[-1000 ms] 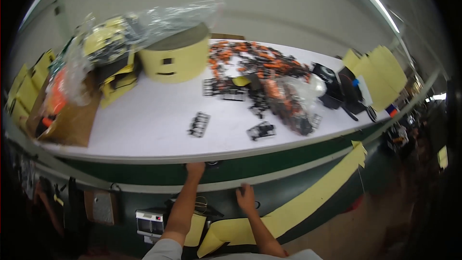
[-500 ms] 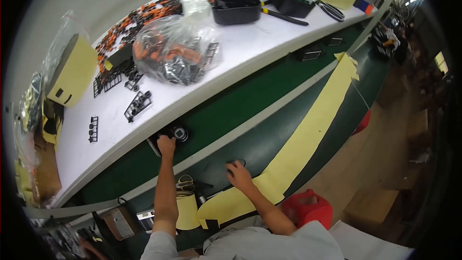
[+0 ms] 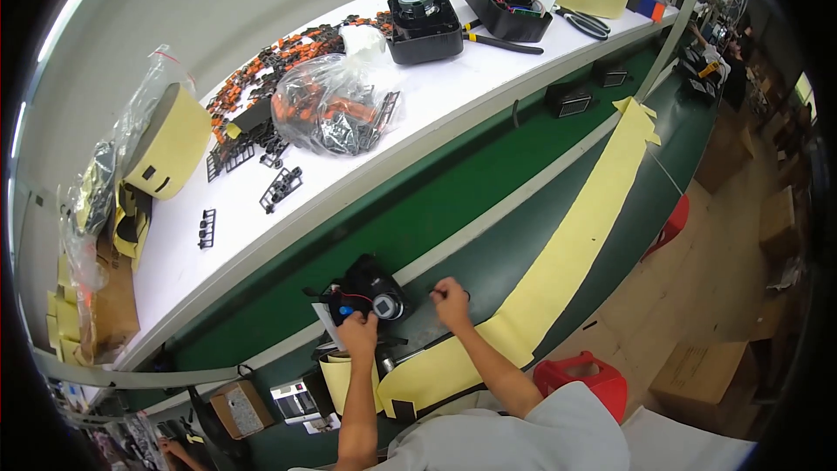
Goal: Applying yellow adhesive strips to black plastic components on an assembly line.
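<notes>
Two hands: left hand [image 3: 357,336], fingers closed on the near edge of the black casing [image 3: 370,277], probably to steady it; right hand [image 3: 452,303] curled, whether on anything cannot be told.
Black casing: just ahead of the left fingers, opened, leaving its insides exposed.
Round speaker [image 3: 384,306]: between both hands' fingers, facing up.
Yellow strip [image 3: 575,253]: rightward of the right fingers, along the tabletop [image 3: 484,253], perhaps as padding.

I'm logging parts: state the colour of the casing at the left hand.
The casing is black; the head view shows it best.
</notes>
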The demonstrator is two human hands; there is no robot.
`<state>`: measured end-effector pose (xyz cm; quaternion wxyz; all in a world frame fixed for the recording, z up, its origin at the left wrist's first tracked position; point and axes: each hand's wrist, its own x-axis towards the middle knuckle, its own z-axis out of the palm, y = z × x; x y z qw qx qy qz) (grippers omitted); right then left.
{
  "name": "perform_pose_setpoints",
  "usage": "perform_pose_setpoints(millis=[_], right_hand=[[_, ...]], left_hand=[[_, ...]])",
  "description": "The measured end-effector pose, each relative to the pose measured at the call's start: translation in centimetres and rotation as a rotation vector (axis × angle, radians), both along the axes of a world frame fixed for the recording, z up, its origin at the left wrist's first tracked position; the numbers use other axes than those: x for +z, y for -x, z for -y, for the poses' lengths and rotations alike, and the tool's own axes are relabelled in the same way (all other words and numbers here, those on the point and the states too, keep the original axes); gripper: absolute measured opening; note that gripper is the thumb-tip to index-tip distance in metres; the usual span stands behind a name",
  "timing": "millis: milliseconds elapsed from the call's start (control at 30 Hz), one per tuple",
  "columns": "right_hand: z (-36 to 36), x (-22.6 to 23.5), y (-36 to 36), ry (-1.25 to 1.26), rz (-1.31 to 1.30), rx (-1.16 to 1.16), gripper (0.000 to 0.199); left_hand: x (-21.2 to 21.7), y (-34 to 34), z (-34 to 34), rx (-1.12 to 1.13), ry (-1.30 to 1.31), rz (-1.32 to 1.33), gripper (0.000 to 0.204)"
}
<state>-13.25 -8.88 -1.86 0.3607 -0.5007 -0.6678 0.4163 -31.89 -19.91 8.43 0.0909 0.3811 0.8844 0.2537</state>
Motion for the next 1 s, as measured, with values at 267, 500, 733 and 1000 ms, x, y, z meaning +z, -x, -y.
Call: perform_pose_setpoints(millis=[267,500,733,1000], right_hand=[[-5.4,1.9,-10.1,0.788,-0.723,-0.575,0.042],[-7.6,7.1,-10.9,0.564,-0.770,-0.296,0.051],[-0.9,1.2,-11.5,0.838,-0.471,-0.189,0.031],[-1.1,0.6,-10.3,0.840,-0.408,-0.152,0.024]], left_hand=[[-4.5,-6.0,-1.5,-0.211,0.005,0.019,0.029],[-6.7,-8.3,-0.4,-0.246,0.098,0.083,0.031],[-4.9,-9.5,-0.8,-0.204,0.208,0.068,0.039],[-1.4,-14.1,-1.8,-0.770,0.116,-0.435,0.072]])
